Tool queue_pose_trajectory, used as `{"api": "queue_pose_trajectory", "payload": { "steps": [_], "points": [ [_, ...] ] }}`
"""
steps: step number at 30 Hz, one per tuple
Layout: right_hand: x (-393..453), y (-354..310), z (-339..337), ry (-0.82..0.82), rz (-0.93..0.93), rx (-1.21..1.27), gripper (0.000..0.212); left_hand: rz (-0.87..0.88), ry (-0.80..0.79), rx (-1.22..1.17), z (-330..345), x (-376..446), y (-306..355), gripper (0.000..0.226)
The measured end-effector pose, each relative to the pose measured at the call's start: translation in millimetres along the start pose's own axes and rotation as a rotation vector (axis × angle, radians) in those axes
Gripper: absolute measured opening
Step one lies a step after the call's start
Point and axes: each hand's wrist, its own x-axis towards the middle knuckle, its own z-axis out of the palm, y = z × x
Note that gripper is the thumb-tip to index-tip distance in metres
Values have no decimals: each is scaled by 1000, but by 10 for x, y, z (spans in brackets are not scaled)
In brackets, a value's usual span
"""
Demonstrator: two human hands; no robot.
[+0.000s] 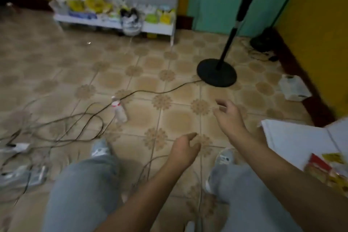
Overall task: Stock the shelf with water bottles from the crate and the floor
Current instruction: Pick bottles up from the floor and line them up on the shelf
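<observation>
Water bottle [119, 109] lying on patterned tile floor [175, 118] among cables; left hand [185, 149], right hand [228, 114] empty (fingers loosely curled).

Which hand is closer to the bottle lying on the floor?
The left hand. It hangs to the right of the bottle and lower in the picture. The right hand is farther right. Neither touches it.
</observation>
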Motion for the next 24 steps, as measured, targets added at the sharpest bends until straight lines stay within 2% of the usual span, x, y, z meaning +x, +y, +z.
{"api": "queue_pose_trajectory", "payload": {
  "steps": [7,11,14,17,20,22,24],
  "points": [
    [807,363,1836,-319,173,-94,35,-416,105,-138,-443,513,-1407,49],
    [1407,591,2990,-462,220,-161,42,-586,233,-179,-871,1084,-2301,49],
    [1922,756,3962,-567,200,-222,49,-688,369,-366,-1182,1732,-2991,51],
    [2515,900,4956,-543,125,-216,50,-705,518,-606,-1448,2491,-3652,45],
    [2924,1010,5822,-589,72,-261,69,-625,616,-645,-1655,3083,-4167,35],
    [3041,1032,6265,-671,50,-267,66,-606,602,-691,-1766,3380,-4411,36],
    [3090,1030,6585,-685,21,-299,61,-592,554,-699,-1799,3555,-4582,26]
  ]
}}
